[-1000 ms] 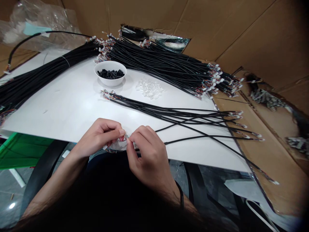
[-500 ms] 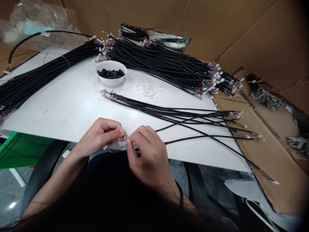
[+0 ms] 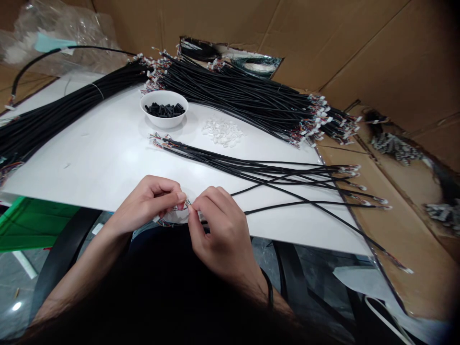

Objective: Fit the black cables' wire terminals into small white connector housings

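Cardboard (image 3: 359, 57) walling the back and right side, with a plastic bag (image 3: 53, 33) in the far left corner. Green sheet (image 3: 32, 223) beyond the near left edge of a white board (image 3: 108, 163), below board level. On the board, a tied bundle of black cables (image 3: 53, 110) at left, a bigger cable pile (image 3: 244, 91) along the far edge, and a looser spread of cables (image 3: 258, 172) running past the right edge. Between them, a white bowl (image 3: 164, 122) of black sleeves (image 3: 164, 110), with a small heap of white connectors (image 3: 223, 132) just to its right. At the board's near edge, left hand (image 3: 145, 206) and right hand (image 3: 219, 235) almost touching, both pinching a cable end (image 3: 183, 206) between them, fingertips (image 3: 181, 196) closed on it and hiding part of it. Thin coloured wires visible at that end. Dark band (image 3: 269, 292) on the right wrist.
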`<state>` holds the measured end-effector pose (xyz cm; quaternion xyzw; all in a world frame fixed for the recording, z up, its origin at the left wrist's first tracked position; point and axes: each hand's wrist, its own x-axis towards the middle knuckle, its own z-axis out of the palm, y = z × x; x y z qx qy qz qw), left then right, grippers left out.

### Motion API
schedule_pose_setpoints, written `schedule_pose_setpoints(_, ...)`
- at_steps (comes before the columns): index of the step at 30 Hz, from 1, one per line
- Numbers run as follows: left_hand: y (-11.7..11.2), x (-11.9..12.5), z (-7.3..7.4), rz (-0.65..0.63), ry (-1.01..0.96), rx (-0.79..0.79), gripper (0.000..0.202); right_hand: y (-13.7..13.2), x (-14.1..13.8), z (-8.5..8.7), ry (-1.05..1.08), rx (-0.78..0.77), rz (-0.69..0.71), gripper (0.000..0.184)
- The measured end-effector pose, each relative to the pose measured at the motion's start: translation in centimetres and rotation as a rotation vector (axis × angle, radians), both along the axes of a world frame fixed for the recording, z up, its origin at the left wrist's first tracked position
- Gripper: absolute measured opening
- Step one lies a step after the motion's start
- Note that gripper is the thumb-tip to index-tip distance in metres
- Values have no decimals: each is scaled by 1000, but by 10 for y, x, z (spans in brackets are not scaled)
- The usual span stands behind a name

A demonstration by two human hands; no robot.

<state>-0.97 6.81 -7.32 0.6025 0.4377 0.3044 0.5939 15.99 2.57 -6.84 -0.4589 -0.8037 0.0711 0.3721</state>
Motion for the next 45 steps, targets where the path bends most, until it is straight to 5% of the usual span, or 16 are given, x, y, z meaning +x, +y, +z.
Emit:
schedule_pose_setpoints(24, -1, 1, 4, -32, -2, -1, 30, 0, 1, -1, 84, 5, 23, 23)
schedule_pose_setpoints(33, -3, 5, 9, -40, 23, 1, 31, 1, 0, -2, -65, 94, 43, 26)
schedule_pose_setpoints(45, -3, 5, 12, -71, 15, -13, 28, 3, 3, -5, 10, 5, 110, 25)
